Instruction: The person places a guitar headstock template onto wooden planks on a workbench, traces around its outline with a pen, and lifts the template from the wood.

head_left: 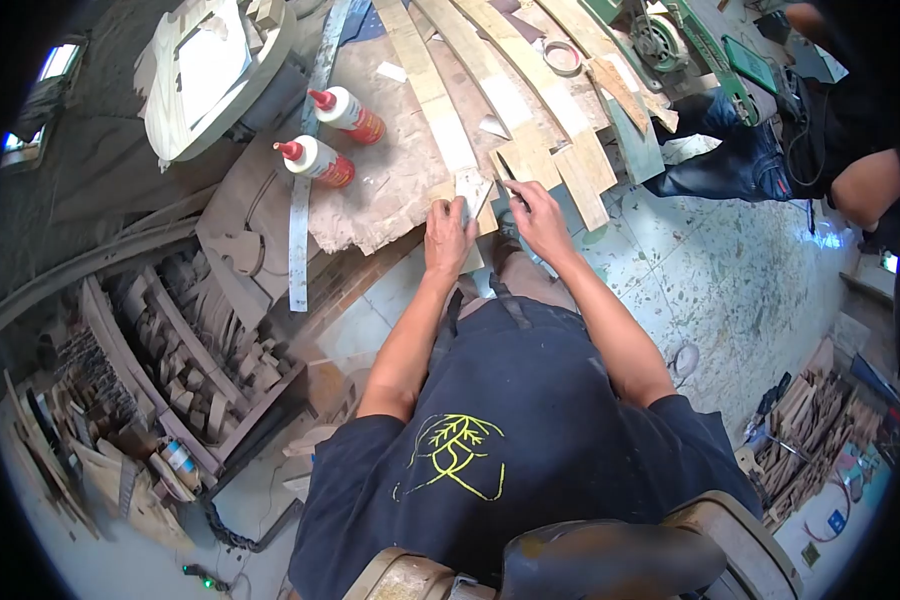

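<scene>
We judged the small, flat white piece [473, 187] already set at the near end of a long pale wooden strip [433, 95], the left hand [448, 238] grasping it, the right hand [538, 222] clutching a slim dark tool [507, 171], but could not tell what work remained.

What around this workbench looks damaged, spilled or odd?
The near edge of the work surface looks ragged, just left of the left hand, rather than cleanly cut. The floor tiles on the right carry many dark blotches; whether spills, stains or wear, I can't tell.
</scene>
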Demonstrator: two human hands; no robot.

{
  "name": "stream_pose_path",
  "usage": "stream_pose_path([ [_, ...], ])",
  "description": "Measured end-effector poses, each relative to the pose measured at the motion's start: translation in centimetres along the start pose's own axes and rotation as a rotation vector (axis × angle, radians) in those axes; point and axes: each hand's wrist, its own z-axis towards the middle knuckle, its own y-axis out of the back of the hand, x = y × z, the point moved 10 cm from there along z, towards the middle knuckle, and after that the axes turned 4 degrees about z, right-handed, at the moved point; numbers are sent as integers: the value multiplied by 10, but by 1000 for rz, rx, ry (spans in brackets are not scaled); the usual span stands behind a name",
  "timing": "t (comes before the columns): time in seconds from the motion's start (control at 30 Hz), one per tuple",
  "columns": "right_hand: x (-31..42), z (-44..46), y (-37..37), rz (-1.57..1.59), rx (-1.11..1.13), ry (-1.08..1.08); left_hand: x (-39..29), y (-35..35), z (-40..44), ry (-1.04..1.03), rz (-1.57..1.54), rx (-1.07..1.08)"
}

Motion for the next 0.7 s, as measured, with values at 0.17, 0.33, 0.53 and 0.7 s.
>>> stream_pose_path([
  [0.17, 3, 12, -12, -77, 4, 102, 0, 3, 3, 2, 9, -8],
  [0.33, -3, 14, -16, -95, 18, 86, 0, 1, 5, 1, 21, -9],
  [0.53, -5, 16, -17, -114, 27, 102, 1, -1, 5, -4, 19, 2],
  [0.7, -3, 22, -29, -126, 60, 89, 1, 1, 5, -11, 6, -9],
])
